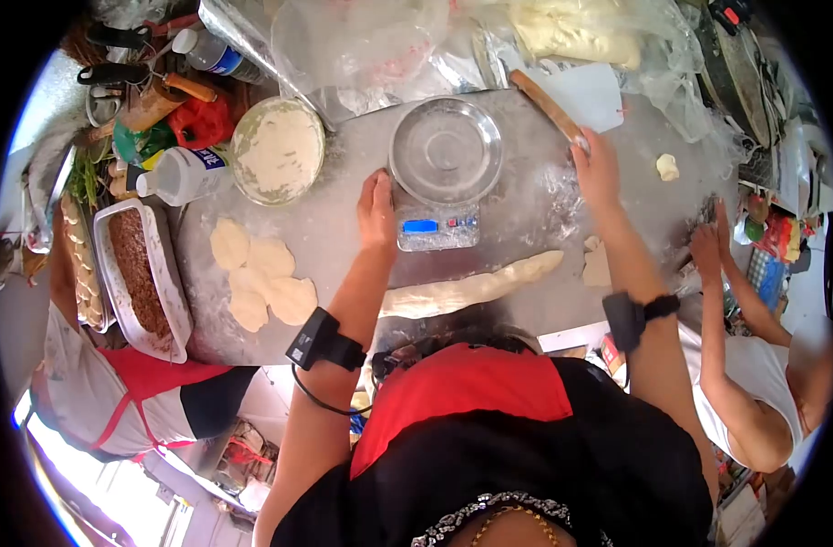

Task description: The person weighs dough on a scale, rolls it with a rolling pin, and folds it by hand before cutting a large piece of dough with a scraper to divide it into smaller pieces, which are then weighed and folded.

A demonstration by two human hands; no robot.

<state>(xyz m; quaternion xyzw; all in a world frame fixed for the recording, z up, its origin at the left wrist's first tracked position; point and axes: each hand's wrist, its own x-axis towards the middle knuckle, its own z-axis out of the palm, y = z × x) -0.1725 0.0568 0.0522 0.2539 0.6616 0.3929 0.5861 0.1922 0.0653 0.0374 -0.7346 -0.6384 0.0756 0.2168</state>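
Note:
A kitchen scale (437,228) with a round steel pan (447,150) on top stands on the worktop in front of me. Against its left side rests my left hand (376,211), fingers held together and partly curled at the pan's edge. My right hand (599,167) is closed round the near end of a dough scraper's wooden handle; the scraper (591,96) has a pale, flat blade lying toward the far side. Nearer my body, a long dough roll (476,284) lies across the worktop. A small dough lump (667,167) sits to the right.
Flattened dough rounds (269,281) overlap at the left, below a bowl of flour (278,150). A tray of brown filling (141,273) stands farther left. Plastic-covered dough (581,36) lies at the back. Co-workers stand on both sides; one's hands (708,246) are at the right edge.

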